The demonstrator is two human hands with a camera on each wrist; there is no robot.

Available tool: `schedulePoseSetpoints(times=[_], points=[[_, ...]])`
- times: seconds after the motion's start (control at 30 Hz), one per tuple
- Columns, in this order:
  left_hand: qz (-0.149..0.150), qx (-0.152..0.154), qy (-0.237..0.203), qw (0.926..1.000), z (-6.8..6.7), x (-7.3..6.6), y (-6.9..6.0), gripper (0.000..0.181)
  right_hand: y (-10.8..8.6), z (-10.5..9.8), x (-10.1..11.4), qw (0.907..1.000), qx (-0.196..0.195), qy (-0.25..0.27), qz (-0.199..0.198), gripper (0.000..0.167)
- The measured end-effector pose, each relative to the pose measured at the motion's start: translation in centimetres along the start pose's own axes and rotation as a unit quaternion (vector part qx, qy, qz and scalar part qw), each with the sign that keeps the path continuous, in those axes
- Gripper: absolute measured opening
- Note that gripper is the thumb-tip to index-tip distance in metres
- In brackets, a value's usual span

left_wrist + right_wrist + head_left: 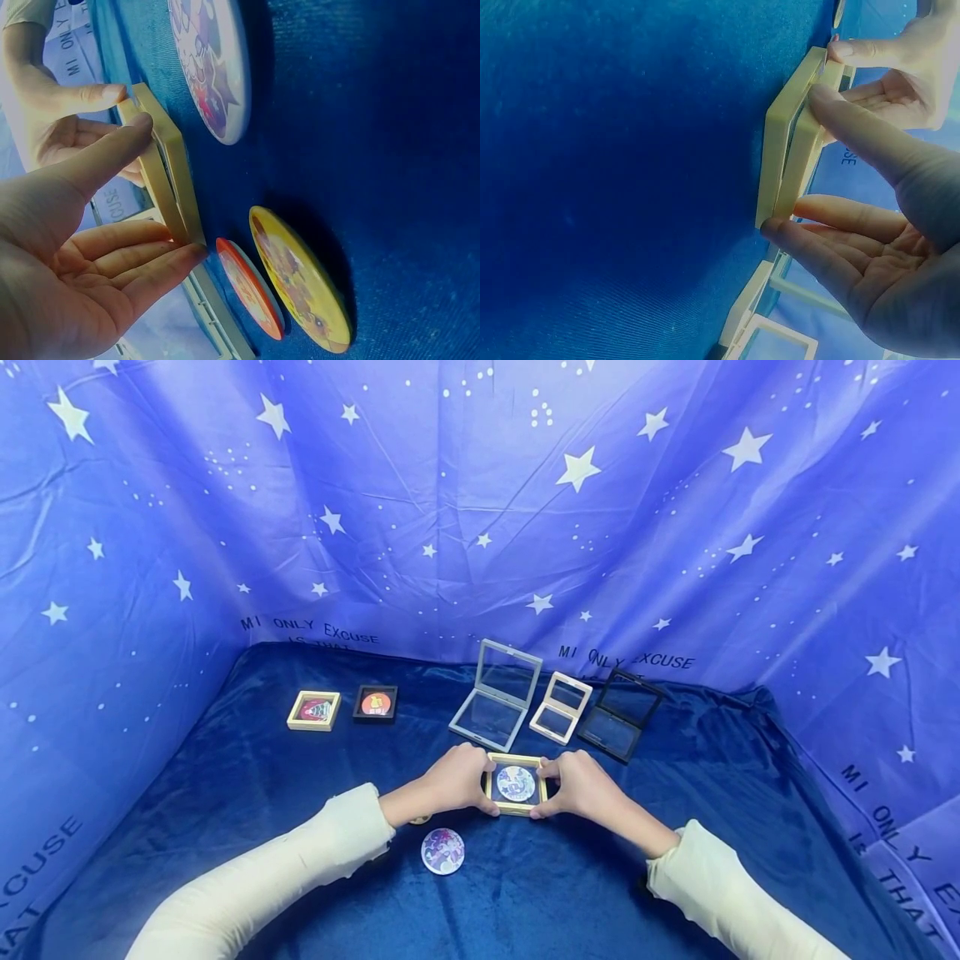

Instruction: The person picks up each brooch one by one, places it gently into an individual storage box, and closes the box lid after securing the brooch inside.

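Both hands grip a yellow display case [517,811] at its two short ends, with a round white-and-blue badge [516,783] visible inside. My left hand [463,777] pinches the left end and my right hand [583,783] the right end, thumbs at the near edge. In the wrist views the case's two halves [171,165] lie almost together, with a thin gap along the near side. A purple-and-white badge [443,852] lies nearer the body. A yellow-rimmed badge [300,277] and a red-rimmed badge [251,289] lie below my left hand, mostly hidden in the head view.
Behind the hands stand three opened cases: grey [495,697], pale pink [560,707] and black [621,717]. At the back left lie a closed yellow case [291,724] and a black case [356,715], each with a badge inside. Dark blue velvet [525,902] covers the table; starry curtains surround it.
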State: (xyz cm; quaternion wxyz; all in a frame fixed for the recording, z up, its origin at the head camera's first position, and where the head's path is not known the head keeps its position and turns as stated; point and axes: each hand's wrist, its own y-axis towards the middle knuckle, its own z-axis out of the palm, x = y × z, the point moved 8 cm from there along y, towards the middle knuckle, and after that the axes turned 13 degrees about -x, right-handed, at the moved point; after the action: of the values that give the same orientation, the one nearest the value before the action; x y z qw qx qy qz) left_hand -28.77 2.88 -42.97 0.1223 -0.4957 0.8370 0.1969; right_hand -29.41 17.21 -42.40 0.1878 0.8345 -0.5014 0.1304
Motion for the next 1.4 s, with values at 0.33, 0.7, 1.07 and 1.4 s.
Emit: schedulePoseSetpoints(times=[0.33, 0.7, 1.07, 1.4], points=[[-0.002, 0.0, 0.001, 1.0, 0.07, 0.03, 0.02, 0.052, 0.04, 0.22, -0.16, 1.0, -0.003, -0.004, 0.006, 0.058], [0.005, -0.014, 0.023, 0.9996, 0.48, -0.28, -0.09, 0.038, -0.46, 0.39, 0.11, 0.9997, -0.018, -0.017, 0.0, 0.055], [-0.012, -0.017, 0.01, 0.9997, 0.61, -0.05, -0.18, 0.038, -0.26, 0.25, 0.47, 0.9991, -0.014, -0.04, -0.002, 0.052], [-0.029, -0.037, -0.063, 0.9969, -0.21, 0.04, -0.17, 0.033, -0.12, 0.09, 0.57, 0.9991, -0.016, -0.04, 0.005, 0.054]])
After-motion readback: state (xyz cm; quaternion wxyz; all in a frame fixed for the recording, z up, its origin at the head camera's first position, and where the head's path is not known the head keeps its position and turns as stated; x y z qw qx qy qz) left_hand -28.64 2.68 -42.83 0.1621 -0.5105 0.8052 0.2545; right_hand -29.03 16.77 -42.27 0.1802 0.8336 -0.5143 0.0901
